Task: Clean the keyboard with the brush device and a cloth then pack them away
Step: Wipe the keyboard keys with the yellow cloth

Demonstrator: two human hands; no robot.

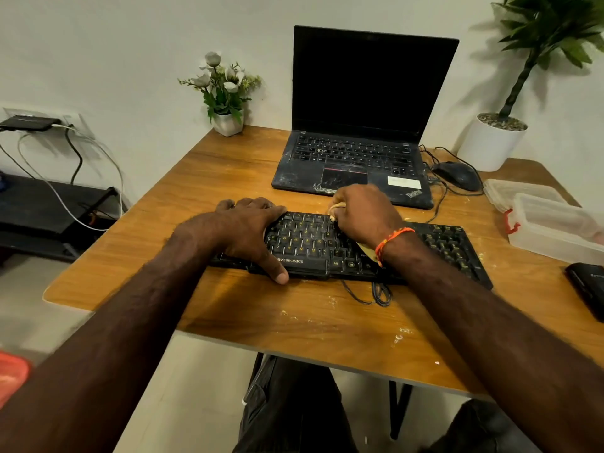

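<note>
My right hand [362, 214] has its grip curled around a pale yellowish cloth [336, 210], bunched under the palm and pressed onto the upper middle rows of the black keyboard [441, 246]; a bit of the cloth peeks out at the fingers and another bit shows beneath the wrist, where I wear an orange thread band [392, 240]. My left hand [248, 230] lies over the keyboard's left end, fingers curled over its far edge and the thumb hooked on the near edge, so its grip clamps the board itself. The keyboard lies flat across the middle of the wooden bench [228, 178], its yellow-lettered keys showing between my hands, and its thin cable [376, 294] loops on the wood just in front of it. Pale crumbs and dust are scattered on the bench near its front edge. Behind the keyboard stands an open black laptop [359, 119] with a dark screen and a dusty palm rest. To its right lies a black mouse [457, 174] with tangled wires. A clear plastic box [555, 230] with a red clasp lies at the bench's right side, with its lid [516, 192] just behind it, and a flat black object [588, 286] lies near the right edge. A small white pot of flowers [225, 89] stands at the back left corner, and a larger potted plant [510, 93] at the back right. I cannot see the brush device.
</note>
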